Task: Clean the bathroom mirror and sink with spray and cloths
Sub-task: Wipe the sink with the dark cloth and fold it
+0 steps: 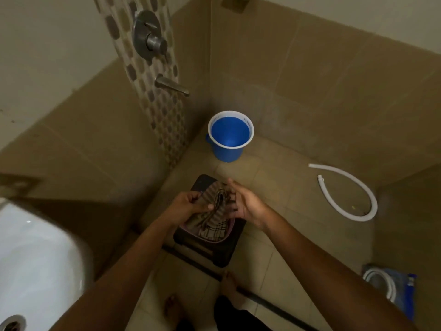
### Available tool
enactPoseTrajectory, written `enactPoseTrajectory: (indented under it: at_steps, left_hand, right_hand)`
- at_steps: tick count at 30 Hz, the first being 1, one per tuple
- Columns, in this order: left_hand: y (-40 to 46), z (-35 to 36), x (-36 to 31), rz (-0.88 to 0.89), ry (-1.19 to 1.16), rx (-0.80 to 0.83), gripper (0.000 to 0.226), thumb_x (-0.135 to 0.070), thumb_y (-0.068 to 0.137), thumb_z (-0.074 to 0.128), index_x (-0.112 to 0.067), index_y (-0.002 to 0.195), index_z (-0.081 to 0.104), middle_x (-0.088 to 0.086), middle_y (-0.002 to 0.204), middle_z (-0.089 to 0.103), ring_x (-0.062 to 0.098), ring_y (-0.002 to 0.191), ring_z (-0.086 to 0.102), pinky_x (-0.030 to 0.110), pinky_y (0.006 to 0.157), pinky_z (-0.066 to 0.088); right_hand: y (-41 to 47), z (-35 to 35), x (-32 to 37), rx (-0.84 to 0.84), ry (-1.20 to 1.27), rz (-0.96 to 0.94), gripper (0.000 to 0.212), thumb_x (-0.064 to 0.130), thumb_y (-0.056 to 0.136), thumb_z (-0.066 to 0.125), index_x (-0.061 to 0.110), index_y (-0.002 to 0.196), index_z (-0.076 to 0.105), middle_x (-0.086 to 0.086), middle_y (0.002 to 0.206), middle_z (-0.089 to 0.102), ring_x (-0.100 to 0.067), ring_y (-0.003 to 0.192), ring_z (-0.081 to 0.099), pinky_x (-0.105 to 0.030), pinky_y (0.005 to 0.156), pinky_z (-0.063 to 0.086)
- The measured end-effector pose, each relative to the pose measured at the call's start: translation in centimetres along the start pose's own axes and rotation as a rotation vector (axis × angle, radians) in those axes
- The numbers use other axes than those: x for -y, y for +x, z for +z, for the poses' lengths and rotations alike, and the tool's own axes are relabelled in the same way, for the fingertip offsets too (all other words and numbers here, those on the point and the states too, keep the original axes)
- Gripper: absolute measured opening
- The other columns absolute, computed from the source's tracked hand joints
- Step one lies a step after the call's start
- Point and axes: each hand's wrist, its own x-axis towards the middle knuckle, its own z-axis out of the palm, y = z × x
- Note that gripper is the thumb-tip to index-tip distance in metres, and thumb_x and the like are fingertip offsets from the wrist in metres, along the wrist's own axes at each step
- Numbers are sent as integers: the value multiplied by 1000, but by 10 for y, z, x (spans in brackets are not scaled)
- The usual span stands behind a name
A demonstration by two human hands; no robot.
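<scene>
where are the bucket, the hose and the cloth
bucket [228, 152]: head view, on its blue outer wall below the white rim
hose [358, 179]: head view, on the white curve lying on the floor
cloth [216, 217]: head view, on the striped fold between the hands

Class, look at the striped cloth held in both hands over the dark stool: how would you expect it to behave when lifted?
The striped cloth is probably floppy: it bunches and folds between the left hand and the right hand. It likely weighs little, since fingers alone hold it up. Its loose lower part droops into the basin on the stool, so it may trail when raised.
</scene>
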Motion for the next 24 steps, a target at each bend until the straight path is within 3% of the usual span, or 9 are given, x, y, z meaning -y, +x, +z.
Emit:
enactPoseTrajectory:
  at_steps: [2,5,8,10,12,15,20,24]
  left_hand:
    - [10,13,19,-35,-19,-86,66,-42,49,93,-6,100,72,17,98,76,28,86,74,37,76,60]
    - [23,29,46,-83,-4,-159,29,-19,75,82,-8,99,71,11,98,76,28,93,73,39,83,59]
    - [38,40,72,-143,24,-203,13,-9,85,72,-7,98,68,5,91,76,21,88,74,27,74,58]
    - [48,42,86,-168,45,-242,5,-7,88,68,-10,92,67,3,89,74,18,84,72,25,72,57]
    - [62,40,101,-212,62,-280,6,-6,91,63,-10,92,68,6,92,73,20,88,70,32,79,57]
    - [85,31,119,-249,130,-289,9,-7,93,60,-11,93,67,7,95,72,21,90,70,38,84,58]
    - [121,14,146,-252,256,-303,13,-3,88,62,-11,98,66,0,93,69,16,88,66,22,73,52]
    - [145,3,168,-242,423,-292,9,-4,85,65,-5,94,69,-1,83,67,8,73,60,13,61,41]
  right_hand:
    - [12,-12,-18,-63,-34,37,59,54,79,69,16,124,60,-6,114,69,-24,103,67,-39,80,59]
    - [29,-19,-47,-201,-76,95,51,33,77,81,17,120,59,-6,118,67,-24,107,66,-39,85,59]
    - [56,-25,-74,-307,-50,152,21,14,87,73,19,104,61,-7,108,69,-23,100,67,-42,85,58]
    - [73,-29,-89,-358,-133,177,17,7,90,65,21,98,60,-10,111,68,-27,104,66,-48,90,56]
    - [91,-34,-99,-378,-292,168,21,5,91,59,20,105,62,-11,116,66,-29,110,64,-49,94,54]
    - [109,-34,-104,-425,-508,103,26,5,92,54,13,114,66,-8,114,67,-25,108,63,-34,91,53]
    - [146,-33,-114,-515,-656,74,28,8,94,53,11,119,65,-9,117,68,-25,108,63,-35,94,52]
    - [167,-28,-131,-604,-710,55,26,10,95,54,12,119,64,-9,116,67,-25,109,63,-34,94,51]
